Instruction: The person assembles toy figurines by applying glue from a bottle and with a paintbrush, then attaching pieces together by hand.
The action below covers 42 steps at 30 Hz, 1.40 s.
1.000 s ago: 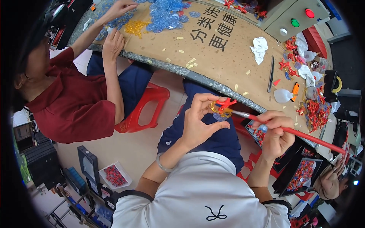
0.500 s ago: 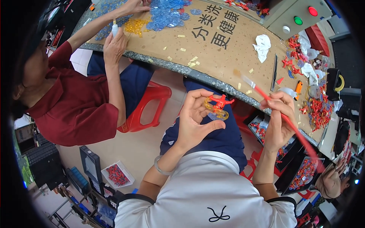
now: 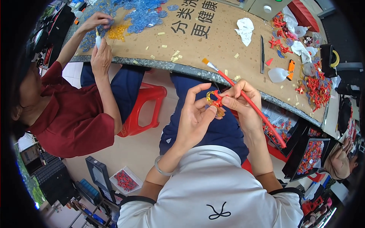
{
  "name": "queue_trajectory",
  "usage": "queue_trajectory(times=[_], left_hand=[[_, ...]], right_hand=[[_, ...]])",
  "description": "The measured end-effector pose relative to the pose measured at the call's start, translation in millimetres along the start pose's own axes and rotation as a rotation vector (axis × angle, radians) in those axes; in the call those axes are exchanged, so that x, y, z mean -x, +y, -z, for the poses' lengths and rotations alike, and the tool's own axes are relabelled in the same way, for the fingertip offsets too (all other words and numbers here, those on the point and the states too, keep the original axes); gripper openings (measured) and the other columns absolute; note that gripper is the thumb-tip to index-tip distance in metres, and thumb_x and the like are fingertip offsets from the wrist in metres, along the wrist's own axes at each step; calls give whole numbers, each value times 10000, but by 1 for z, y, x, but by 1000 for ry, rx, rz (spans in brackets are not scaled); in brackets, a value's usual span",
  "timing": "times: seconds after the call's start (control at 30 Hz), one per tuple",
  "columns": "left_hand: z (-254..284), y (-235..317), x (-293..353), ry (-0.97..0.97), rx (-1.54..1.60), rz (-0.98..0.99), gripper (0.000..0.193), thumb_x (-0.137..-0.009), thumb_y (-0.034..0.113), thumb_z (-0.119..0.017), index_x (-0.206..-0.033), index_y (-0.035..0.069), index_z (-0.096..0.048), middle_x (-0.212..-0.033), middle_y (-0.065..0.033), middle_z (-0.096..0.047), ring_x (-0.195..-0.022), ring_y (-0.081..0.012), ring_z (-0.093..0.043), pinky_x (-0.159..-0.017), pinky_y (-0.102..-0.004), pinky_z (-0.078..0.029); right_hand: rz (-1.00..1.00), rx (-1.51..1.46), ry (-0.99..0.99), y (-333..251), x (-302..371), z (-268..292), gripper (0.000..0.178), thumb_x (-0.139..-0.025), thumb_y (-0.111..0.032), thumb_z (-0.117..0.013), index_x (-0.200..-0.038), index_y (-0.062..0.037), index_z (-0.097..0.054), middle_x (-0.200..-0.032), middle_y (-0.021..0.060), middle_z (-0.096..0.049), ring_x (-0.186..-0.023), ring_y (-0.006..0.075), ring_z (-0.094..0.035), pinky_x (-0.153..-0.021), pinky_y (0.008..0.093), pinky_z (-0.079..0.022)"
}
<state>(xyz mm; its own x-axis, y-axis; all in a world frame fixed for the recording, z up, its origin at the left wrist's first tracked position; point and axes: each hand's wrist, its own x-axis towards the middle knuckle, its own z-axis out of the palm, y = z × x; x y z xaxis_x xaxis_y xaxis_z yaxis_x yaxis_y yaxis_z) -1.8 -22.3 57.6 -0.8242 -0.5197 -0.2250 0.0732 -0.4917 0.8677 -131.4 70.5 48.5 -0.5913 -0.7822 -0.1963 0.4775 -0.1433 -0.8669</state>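
Note:
My left hand (image 3: 195, 119) grips a small red plastic figure (image 3: 217, 102) with a yellow ring part, held above my lap in front of the table edge. Its thumb presses on the ring side, partly covering the piece. My right hand (image 3: 243, 106) has come up against the same figure, thumb and index finger touching its red part. Across those right-hand fingers lies a long red-handled paintbrush (image 3: 263, 117), its tan bristles pointing up and left over the table edge. What the fingertips do behind the figure is hidden.
On the brown-covered table (image 3: 224, 49) lie crumpled tissue (image 3: 244, 31), a black slim tool (image 3: 262, 55), a squeeze bottle (image 3: 278, 75), an orange cutter (image 3: 291, 69) and piled red figures (image 3: 318, 91). A co-worker in a maroon shirt (image 3: 76, 114) sits left, near blue clear discs (image 3: 146, 17).
My right hand has moved left and down to the figure, still carrying the paintbrush. The figure has turned in my left hand, whose thumb now presses it. The view has shifted slightly.

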Motion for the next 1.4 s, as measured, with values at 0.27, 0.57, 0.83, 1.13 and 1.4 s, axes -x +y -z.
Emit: queue_trajectory(times=[0.27,0.57,0.83,1.13,1.4], left_hand=[[4,-7,2,-41,31,6,415,-935,41,-508,-1306,-6,-329,-933,-141,-646,-804,-156,-632,-688,-261,-502],[2,-6,2,-25,94,-4,425,-927,25,-510,-1309,0,-324,-947,-152,-645,-821,-169,-633,-708,-272,-510],[3,-2,-2,-7,3,-82,454,-911,0,-511,-1319,4,-312,-1030,-163,-620,-880,-185,-635,-759,-292,-523],[26,-6,-11,-332,576,348,529,-949,131,-513,-1392,-40,-281,-1175,-248,-538,-966,-339,-634,-837,-373,-547],[9,-2,-9,4,95,-11,571,-832,-47,-661,-1308,-14,-347,-1154,-138,-518,-995,-212,-620,-892,-324,-534]], right_hand=[[-64,-131,0,12,-4,7,285,-775,30,-702,-768,-89,-443,-801,135,-684,-755,143,-658,-702,246,-511],[-78,-146,-13,7,-11,4,313,-765,38,-699,-751,-100,-419,-789,154,-685,-742,155,-661,-694,245,-506],[42,-103,-75,8,-11,3,327,-778,64,-695,-745,-115,-423,-852,162,-687,-797,164,-652,-694,258,-523],[327,23,-279,15,-19,22,328,-791,41,-690,-719,-117,-413,-901,195,-685,-863,159,-590,-778,280,-514],[106,10,18,2,-14,12,239,-872,-3,-634,-763,-91,-441,-953,208,-687,-954,181,-647,-888,331,-499]])
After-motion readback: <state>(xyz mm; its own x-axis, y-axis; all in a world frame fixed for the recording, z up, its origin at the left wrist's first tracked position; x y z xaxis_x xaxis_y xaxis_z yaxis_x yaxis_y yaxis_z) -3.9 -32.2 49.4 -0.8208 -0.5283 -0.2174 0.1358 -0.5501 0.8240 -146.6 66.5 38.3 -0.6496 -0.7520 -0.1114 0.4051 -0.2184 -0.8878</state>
